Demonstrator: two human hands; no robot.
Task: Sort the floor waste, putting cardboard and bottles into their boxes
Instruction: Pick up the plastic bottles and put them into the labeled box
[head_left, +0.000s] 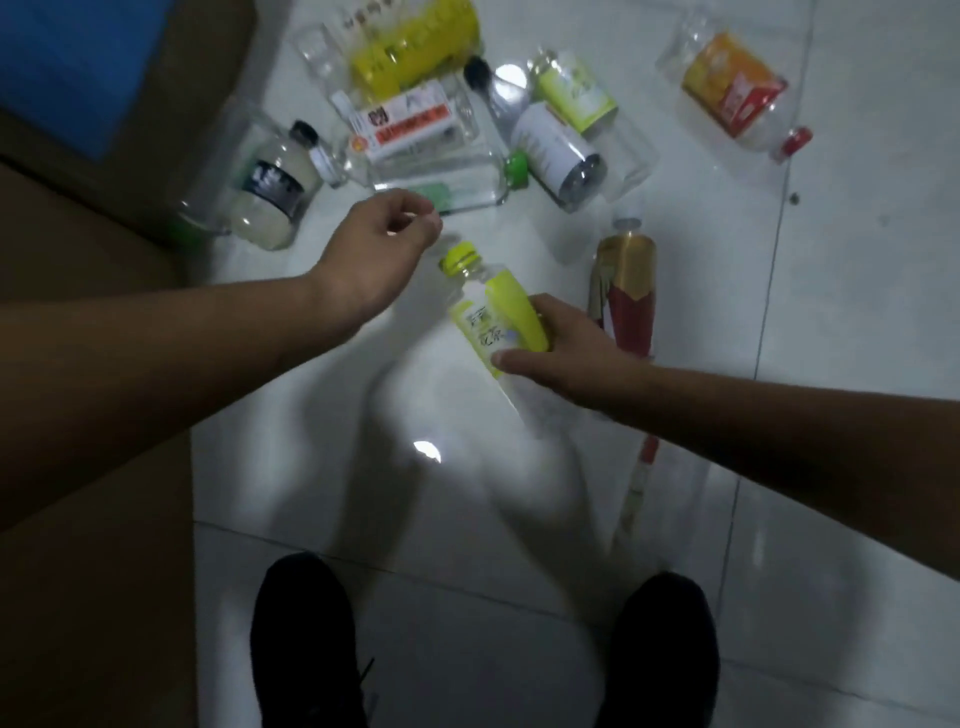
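Observation:
My right hand (558, 343) grips a clear bottle with a yellow-green label and cap (488, 312), held tilted above the white floor with its cap pointing up-left. My left hand (382, 249) hovers just left of the cap, fingers loosely curled, holding nothing. Several empty bottles lie on the floor beyond: a milky one with a black cap (270, 187), a square clear one with a red-white label (415, 135), a big yellow-labelled one (415, 41), an orange-labelled one (732, 93) and a red-gold one (626, 291).
A brown cardboard box (93, 571) fills the left side, with a blue sheet (72, 67) at top left. My two black shoes (306, 644) stand at the bottom on the white tiles (467, 519). A thin clear bottle (644, 483) lies under my right forearm.

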